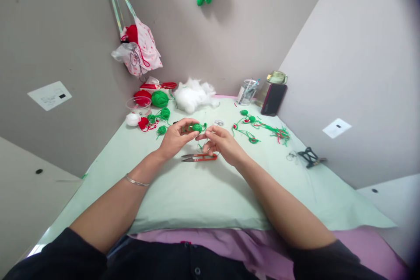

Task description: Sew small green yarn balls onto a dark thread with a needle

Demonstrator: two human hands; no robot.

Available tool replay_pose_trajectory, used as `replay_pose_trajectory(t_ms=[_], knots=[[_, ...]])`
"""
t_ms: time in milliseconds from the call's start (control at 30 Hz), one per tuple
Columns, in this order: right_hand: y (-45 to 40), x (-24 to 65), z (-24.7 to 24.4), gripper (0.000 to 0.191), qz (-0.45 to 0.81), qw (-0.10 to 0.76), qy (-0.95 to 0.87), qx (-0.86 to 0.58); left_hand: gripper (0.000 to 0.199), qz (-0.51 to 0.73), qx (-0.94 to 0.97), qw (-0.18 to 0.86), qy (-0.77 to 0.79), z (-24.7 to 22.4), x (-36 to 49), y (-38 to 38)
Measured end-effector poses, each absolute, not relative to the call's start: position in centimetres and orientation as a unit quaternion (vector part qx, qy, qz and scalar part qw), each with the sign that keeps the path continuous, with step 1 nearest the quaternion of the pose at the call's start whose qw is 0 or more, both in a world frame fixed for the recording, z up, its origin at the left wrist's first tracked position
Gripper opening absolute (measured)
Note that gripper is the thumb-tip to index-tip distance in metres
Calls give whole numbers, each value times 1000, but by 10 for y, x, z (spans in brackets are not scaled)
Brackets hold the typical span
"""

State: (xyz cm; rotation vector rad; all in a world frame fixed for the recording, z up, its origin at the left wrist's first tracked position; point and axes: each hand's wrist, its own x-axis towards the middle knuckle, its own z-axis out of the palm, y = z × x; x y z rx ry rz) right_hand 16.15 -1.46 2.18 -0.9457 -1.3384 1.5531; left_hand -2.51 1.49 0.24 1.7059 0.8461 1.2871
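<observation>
My left hand (pixel 177 137) pinches a small green crocheted ball (pixel 197 127) between thumb and fingers, above the middle of the table. Close to its right side, my right hand (pixel 220 142) has thumb and forefinger pressed together; what they grip is too thin to make out, perhaps a needle or thread. A strand of green yarn hangs below the ball between both hands. Under the right hand, orange-handled thread snips (pixel 198 157) lie on the table, blades pointing left.
At the back left are white stuffing (pixel 194 96), a green yarn ball (pixel 159 99) and a clear tub (pixel 138 106). Small green crocheted pieces with loose yarn ends (pixel 277 131) lie to the right. A phone (pixel 274 99) leans near a plastic cup (pixel 247 93); a black stand (pixel 310 157) sits farther right.
</observation>
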Motion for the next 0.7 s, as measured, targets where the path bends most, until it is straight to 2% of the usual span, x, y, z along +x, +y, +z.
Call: replay_pose_trajectory(t_ms=[67,233,467,600,700], knots=[[-17,160,22,37,647,399,-538,-365,32,514,679,396,342,2,-24,14],[-21,159,33,34,596,477,-542,-352,26,487,727,339,347,1,-23,11],[-20,160,36,36,569,490,-559,-352,20,441,802,268,301,-2,-21,9],[-22,166,38,31,523,441,-637,-355,25,437,747,391,314,-2,-19,10],[-23,175,41,26,418,431,-704,-380,34,462,673,481,318,0,-20,14]])
